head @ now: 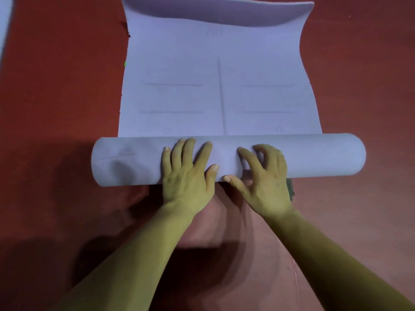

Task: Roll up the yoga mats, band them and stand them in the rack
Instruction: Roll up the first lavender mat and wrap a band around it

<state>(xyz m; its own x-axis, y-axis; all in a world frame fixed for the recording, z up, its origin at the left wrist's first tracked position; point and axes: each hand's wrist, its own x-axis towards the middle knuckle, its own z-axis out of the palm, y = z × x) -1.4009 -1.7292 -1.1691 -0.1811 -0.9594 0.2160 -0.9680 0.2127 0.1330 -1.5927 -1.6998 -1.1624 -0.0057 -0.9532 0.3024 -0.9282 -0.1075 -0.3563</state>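
Note:
A pale lavender yoga mat (215,75) lies on the red floor, its near part wound into a thick roll (314,156) that runs left to right. The flat part stretches away from me, and its far end curls upward. My left hand (186,169) lies flat on top of the roll near its middle, fingers spread and straight. My right hand (262,176) presses on the roll just right of centre, its index finger and thumb out and its other fingers bent against the mat. No band is visible.
Red floor (56,97) surrounds the mat on all sides. The edge of another pale mat (4,25) shows at the far left. A small dark green object (290,189) peeks out from under the roll beside my right wrist. No rack is in view.

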